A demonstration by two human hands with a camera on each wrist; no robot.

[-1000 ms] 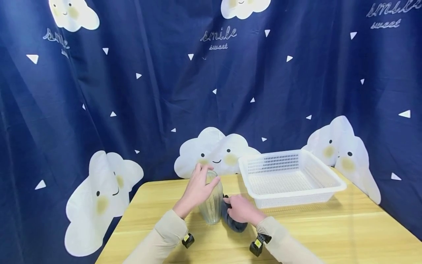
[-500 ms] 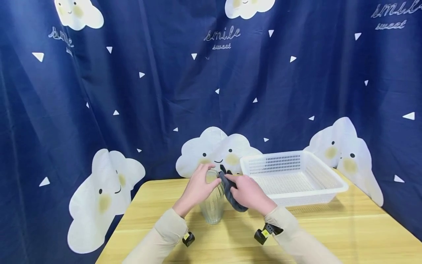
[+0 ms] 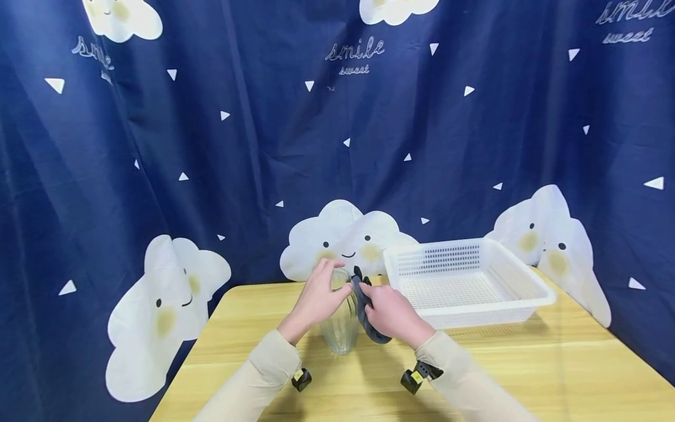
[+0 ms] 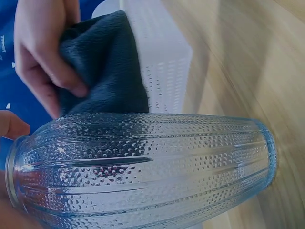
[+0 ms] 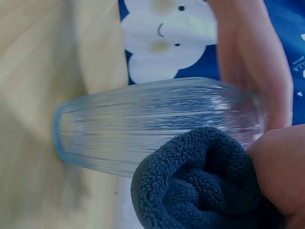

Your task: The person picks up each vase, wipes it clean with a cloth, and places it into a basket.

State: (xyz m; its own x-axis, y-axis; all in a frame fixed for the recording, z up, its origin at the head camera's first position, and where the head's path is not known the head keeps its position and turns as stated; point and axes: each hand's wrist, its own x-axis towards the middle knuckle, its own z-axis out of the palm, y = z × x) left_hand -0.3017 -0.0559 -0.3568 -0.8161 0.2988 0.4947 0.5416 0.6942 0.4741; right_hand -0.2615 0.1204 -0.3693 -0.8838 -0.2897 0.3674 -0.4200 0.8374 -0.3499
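Observation:
A clear ribbed glass vase (image 3: 340, 334) with a dimpled surface stands upright on the wooden table. My left hand (image 3: 318, 297) grips it around the top, thumb and fingers at the rim. On the vase's right, my right hand (image 3: 394, 312) holds a bunched dark blue-grey cloth (image 3: 365, 313). The cloth lies against the upper side of the glass, as the left wrist view shows with the towelling (image 4: 107, 62) along the vase wall (image 4: 157, 167). Seen from the right wrist, the folded cloth (image 5: 190, 179) covers part of the glass and hides the fingertips behind it.
A white perforated plastic basket (image 3: 474, 313) sits on the table (image 3: 527, 366) to the right, just beyond my right hand. Behind the table's far edge hangs a navy curtain (image 3: 295, 146) with cloud prints.
My right hand has lifted the cloth from low beside the vase up towards its rim, then shifted slightly down. The left hand keeps its grip and the vase stays in place.

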